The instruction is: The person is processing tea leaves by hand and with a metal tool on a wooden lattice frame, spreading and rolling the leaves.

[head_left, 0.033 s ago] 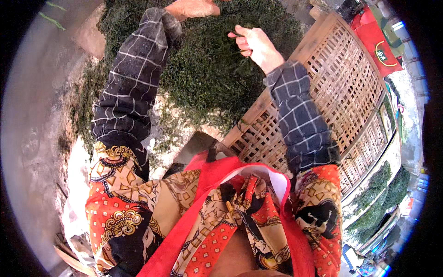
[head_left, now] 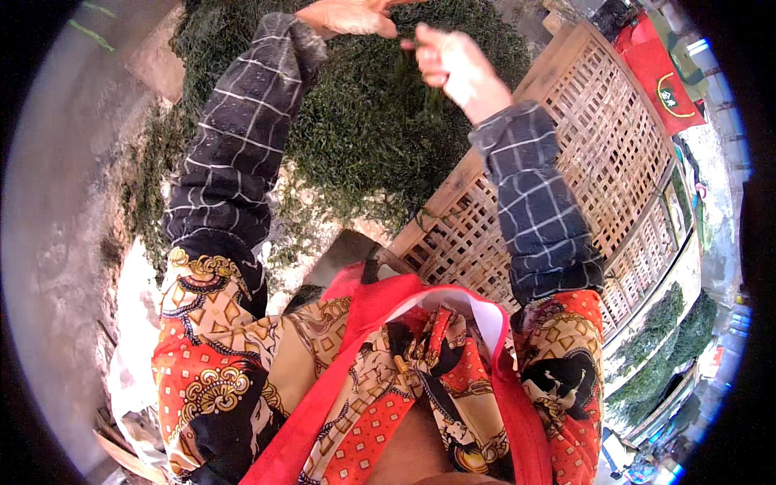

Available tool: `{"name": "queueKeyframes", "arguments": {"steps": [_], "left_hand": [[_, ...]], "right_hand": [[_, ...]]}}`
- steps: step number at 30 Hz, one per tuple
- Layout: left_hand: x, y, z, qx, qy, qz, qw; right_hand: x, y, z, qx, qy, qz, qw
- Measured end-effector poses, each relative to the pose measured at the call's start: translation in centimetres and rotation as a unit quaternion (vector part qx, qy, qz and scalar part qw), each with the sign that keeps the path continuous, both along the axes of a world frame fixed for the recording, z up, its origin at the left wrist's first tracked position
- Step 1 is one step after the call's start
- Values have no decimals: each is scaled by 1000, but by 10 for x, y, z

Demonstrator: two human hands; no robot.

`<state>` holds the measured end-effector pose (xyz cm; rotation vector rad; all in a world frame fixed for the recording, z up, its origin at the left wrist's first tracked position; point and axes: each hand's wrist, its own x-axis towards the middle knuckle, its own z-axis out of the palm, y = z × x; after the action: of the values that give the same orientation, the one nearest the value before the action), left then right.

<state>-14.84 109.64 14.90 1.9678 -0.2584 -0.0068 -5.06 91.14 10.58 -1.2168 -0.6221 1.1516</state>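
Note:
A broad heap of dark green, stringy leafy strands (head_left: pixel 356 137) lies before me. Over its far part, my left hand (head_left: pixel 347 16) reaches in at the top edge of the picture, fingers stretched to the right; the edge cuts part of it off. Close by on the right, my right hand (head_left: pixel 457 66) is raised above the heap, slightly blurred, with its fingers curled in a pinch. A dark bit shows at its fingertips, and some green strands seem to hang below them. Both forearms wear dark checked sleeves with patterned covers higher up.
A wood-framed woven bamboo rack (head_left: pixel 566 137) slants along the heap's right side, under my right forearm. Beyond it are a red bag (head_left: pixel 659 77) and more green strands (head_left: pixel 659 364) on a pale surface. Grey floor (head_left: pixel 73 202) lies left; a wooden strip (head_left: pixel 129 457) is at lower left.
My left hand has moved a little to the right. The right hand has risen farther from me and shifted slightly right, so the two hands are closer together.

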Motion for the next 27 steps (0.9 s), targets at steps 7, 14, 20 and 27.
{"name": "queueKeyframes", "arguments": {"steps": [7,14,20,27], "left_hand": [[23,-33,-64,67,49,309,947],[-14,-33,-31,-70,-265,327,904],[37,-82,-91,200,-223,252,920],[4,-81,-148,-80,-167,268,945]], "right_hand": [[36,10,152,128,59,72,987],[52,24,113,49,138,30,989],[59,50,131,102,174,49,978],[72,44,230,201,98,70,972]]}}
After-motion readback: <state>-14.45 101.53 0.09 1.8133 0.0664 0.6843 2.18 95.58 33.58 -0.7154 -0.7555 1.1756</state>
